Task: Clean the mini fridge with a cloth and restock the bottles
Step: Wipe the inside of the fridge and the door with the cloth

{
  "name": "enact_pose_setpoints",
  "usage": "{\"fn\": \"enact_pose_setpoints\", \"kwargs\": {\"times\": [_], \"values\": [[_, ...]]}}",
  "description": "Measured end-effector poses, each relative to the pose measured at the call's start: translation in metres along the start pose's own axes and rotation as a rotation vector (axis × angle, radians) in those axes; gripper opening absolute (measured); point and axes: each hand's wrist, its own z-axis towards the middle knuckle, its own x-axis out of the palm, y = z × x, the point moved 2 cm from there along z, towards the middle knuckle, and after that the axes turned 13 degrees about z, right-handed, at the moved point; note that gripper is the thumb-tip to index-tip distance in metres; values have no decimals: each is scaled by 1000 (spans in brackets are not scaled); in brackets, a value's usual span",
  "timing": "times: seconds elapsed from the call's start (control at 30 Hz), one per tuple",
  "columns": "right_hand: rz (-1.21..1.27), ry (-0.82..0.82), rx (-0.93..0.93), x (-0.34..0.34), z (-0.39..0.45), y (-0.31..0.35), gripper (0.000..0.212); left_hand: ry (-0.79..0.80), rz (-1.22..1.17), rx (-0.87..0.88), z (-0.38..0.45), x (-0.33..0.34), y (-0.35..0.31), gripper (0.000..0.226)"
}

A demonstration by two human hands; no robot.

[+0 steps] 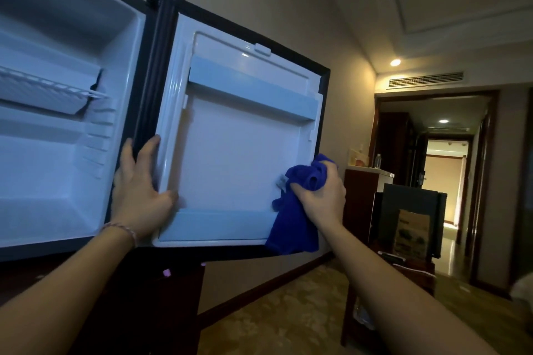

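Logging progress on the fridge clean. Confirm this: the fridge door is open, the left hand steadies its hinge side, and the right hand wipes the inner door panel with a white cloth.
Wrong in one point: the cloth is blue, not white. The head view shows the right hand gripping it against the fridge door, which is open, while the left hand steadies its hinge side.

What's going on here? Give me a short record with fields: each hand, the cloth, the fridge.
left hand: open, steadying the hinge-side edge of the fridge door
right hand: grips the blue cloth against the door's inner panel, lower right
fridge interior: open, no bottles visible, one wire shelf
door shelves: both look empty
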Motion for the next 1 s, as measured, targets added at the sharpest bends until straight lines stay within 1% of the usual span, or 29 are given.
{"fn": "enact_pose_setpoints", "kwargs": {"times": [0.07,0.13,0.23,0.3,0.43,0.53,0.63,0.73,0.8,0.87,0.93,1.0], "values": [[-39,-5,-62,0,19,12,60,10,-19,-10,0,-2,0,104],[-47,-61,-116,0,44,31,59,13,-32,-11,-3,-3,-1,104],[-69,-160,-159,-1,79,65,61,21,-84,-17,-3,-6,-1,100],[-120,-190,-171,1,87,77,63,20,-106,-11,-2,-8,-2,99],[-41,-234,-84,8,68,64,72,27,-122,-13,-3,-8,-1,98],[-15,-232,-60,10,56,57,77,18,-126,-11,-1,-9,1,99],[19,-186,9,10,34,40,81,24,-117,-21,0,-9,3,99],[18,-142,85,7,-8,10,85,26,-98,-20,0,-7,4,101],[-8,-118,126,3,-23,-4,84,28,-93,-22,0,-5,4,102],[-52,-110,147,1,-19,-7,80,35,-87,-16,-1,-4,3,102],[-69,-124,127,2,-2,4,75,27,-77,-1,0,-4,2,101],[-56,-161,60,3,19,24,72,28,-77,-2,0,-6,3,100]]}}
